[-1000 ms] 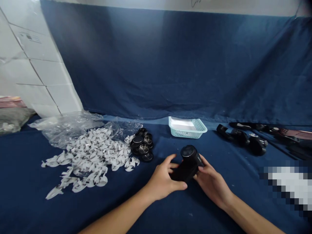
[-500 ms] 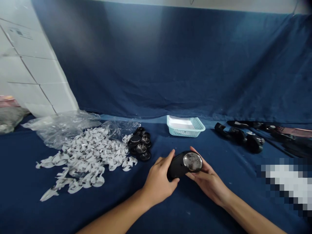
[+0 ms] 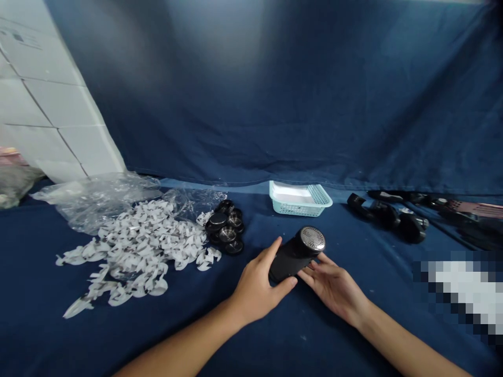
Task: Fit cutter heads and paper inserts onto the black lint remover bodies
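Note:
A black fabric shaver (image 3: 290, 257) with a round, perforated metal head is tilted up to the right above the blue cloth. My left hand (image 3: 257, 288) grips its lower body, with the thumb in front. My right hand (image 3: 338, 290) lies palm up at the shaver's right side, fingers stretched out; its fingertips are close beneath the head end, and I cannot tell whether they touch it. To the left of my left hand lies a pile of black round caps (image 3: 226, 228), some with perforated metal faces.
Many white curled plastic pieces (image 3: 153, 246) spread across the left, before a clear plastic bag (image 3: 98, 199). A light blue basket (image 3: 301, 209) holding white paper stands at the back. Black parts (image 3: 393, 217) lie right. White boxes (image 3: 78, 146) are stacked at far left; a blurred patch covers the right.
My right hand has come away from the shaver's head and opened downward. The shaver has turned more upright in my left hand, and the camera has tilted slightly down.

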The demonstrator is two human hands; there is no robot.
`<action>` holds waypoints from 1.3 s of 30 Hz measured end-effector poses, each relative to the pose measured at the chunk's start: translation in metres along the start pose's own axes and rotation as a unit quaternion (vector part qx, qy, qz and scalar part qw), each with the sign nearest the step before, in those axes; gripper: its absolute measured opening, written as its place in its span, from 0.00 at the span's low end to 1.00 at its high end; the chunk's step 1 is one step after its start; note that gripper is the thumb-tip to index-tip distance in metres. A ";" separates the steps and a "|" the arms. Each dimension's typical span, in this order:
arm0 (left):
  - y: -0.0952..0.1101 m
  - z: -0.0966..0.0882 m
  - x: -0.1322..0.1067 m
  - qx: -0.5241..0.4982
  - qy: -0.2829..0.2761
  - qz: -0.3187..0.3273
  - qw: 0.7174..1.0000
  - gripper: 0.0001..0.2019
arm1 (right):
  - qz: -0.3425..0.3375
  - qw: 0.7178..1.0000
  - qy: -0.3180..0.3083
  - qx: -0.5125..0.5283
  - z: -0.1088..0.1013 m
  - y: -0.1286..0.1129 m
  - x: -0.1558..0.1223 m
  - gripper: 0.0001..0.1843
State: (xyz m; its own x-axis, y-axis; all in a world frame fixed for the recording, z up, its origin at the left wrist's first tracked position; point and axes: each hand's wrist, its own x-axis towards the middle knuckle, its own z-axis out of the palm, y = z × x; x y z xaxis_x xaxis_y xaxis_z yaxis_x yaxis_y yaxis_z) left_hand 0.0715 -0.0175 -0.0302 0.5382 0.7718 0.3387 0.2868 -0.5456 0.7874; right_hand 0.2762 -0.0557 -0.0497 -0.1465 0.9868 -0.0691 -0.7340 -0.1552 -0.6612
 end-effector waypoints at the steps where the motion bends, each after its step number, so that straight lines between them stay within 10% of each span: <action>1: -0.001 0.000 0.001 -0.007 -0.002 -0.006 1.000 0.38 | 0.001 1.000 0.001 -0.001 -0.001 0.000 0.000 0.23; 10: -0.008 0.005 0.004 -0.159 -0.014 -0.093 0.983 0.39 | -0.012 0.998 0.060 -0.023 0.001 -0.002 -0.001 0.26; 19: -0.007 0.000 0.015 -0.343 -0.054 -0.275 0.897 0.44 | -0.006 0.995 0.100 -0.026 -0.007 -0.004 0.005 0.29; 39: -0.004 -0.005 0.016 -0.336 -0.099 -0.256 0.901 0.38 | -0.001 0.997 0.080 -0.022 -0.009 -0.006 0.005 0.25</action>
State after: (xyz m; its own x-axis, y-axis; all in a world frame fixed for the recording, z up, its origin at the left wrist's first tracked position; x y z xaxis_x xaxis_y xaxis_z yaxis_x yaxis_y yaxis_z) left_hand 0.0750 -0.0011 -0.0247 0.6213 0.7565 -0.2045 0.0295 0.2383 0.9708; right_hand 0.2856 -0.0494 -0.0531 -0.0349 0.9822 -0.1845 -0.7044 -0.1551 -0.6926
